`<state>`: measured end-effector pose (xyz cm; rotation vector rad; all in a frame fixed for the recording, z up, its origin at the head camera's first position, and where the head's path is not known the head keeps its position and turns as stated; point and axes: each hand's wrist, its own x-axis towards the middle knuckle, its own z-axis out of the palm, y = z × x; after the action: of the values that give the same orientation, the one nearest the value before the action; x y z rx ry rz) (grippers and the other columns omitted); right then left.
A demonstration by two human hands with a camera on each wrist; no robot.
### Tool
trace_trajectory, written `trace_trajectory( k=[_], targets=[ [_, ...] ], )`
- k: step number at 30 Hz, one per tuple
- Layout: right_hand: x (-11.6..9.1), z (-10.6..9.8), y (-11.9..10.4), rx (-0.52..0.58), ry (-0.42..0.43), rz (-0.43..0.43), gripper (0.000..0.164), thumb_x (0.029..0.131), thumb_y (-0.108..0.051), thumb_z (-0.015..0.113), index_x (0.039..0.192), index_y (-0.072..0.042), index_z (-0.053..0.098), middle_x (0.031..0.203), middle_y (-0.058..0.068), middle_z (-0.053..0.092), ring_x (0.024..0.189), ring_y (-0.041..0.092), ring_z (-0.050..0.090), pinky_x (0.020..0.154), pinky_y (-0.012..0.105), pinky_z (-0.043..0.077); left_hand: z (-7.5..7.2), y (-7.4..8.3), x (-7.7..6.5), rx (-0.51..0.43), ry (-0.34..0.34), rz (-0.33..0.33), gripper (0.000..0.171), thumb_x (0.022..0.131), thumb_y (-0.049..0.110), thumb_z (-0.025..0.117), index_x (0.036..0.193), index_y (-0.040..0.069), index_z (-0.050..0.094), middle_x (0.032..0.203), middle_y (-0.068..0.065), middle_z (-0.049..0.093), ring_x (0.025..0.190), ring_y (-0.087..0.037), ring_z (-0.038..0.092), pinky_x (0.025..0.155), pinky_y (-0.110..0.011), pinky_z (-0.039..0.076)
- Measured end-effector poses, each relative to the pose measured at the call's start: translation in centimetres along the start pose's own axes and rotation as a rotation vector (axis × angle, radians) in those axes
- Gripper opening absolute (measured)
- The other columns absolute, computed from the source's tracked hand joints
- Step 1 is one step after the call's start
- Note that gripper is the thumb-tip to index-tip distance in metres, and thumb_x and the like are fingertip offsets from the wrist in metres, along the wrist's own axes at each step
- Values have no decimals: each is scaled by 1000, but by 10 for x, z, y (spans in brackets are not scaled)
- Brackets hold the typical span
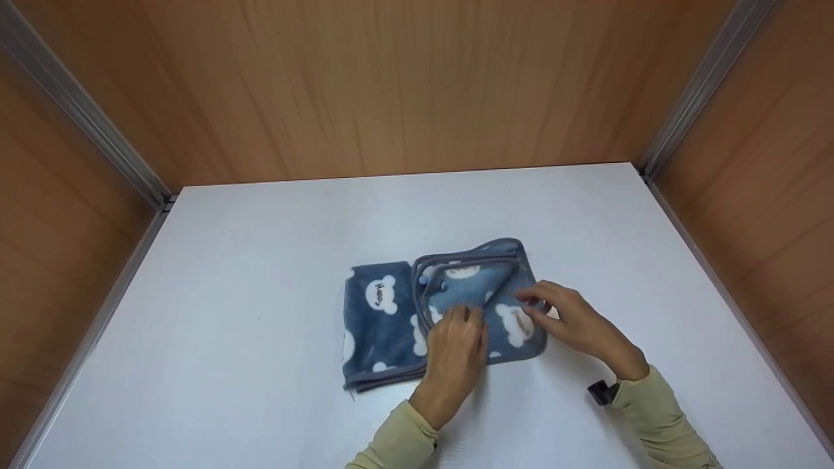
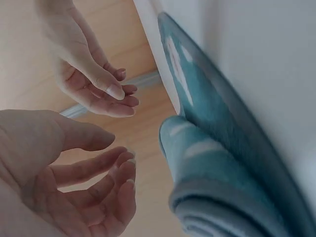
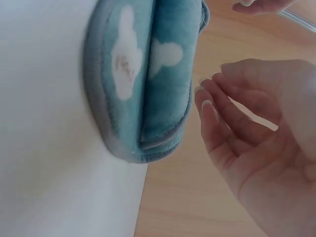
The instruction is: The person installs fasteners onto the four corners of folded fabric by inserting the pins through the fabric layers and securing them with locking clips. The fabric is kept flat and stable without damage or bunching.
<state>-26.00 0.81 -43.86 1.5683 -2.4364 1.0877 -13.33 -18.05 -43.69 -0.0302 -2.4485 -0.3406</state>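
A folded blue fleece blanket (image 1: 376, 332) with white bear-head prints, dark piping and small blue snap buttons (image 1: 443, 286) lies on the table. Its right part is folded over in layers, seen edge-on as a roll in the left wrist view. My left hand (image 1: 456, 345) is over the front of the folded part; the left wrist view shows its fingers loosely bent, apart from the fabric (image 2: 207, 143). Over the blanket's right edge is my right hand (image 1: 573, 319), fingers relaxed and slightly bent. In the right wrist view, a gap separates that hand (image 3: 261, 113) from the blanket (image 3: 170, 94).
The white table (image 1: 228, 312) meets wood-grain panels (image 1: 417, 85) at the back and sides, with metal rails (image 1: 98, 117) in the corners. A small black device (image 1: 601, 393) sits at the right wrist, by the green sleeve (image 1: 661, 410).
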Motion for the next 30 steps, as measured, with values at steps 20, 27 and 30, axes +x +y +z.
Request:
trace_trajectory(
  k=[20,27,30],
  targets=[
    [-40,14,1,-71,28,325,16,82,-8,73,94,-3,64,77,1,64,68,14,61,61,29,50,-5,33,-40,9,-157,114,22,75,27,79,71,13,62,62,2,55,56,-12,55,46,-24,42],
    [-42,19,-1,-38,70,395,22,79,-10,76,93,-2,61,77,1,63,66,15,60,59,28,48,-16,14,-63,60,-150,49,25,71,26,82,79,10,64,72,-2,56,62,-14,54,48,-25,42],
    [-43,20,0,-11,54,416,22,80,-10,76,95,-4,61,80,1,64,69,15,60,61,28,48,-24,4,-70,78,-170,-9,25,72,25,81,80,10,62,75,-3,54,64,-15,52,49,-25,42]
  ],
)
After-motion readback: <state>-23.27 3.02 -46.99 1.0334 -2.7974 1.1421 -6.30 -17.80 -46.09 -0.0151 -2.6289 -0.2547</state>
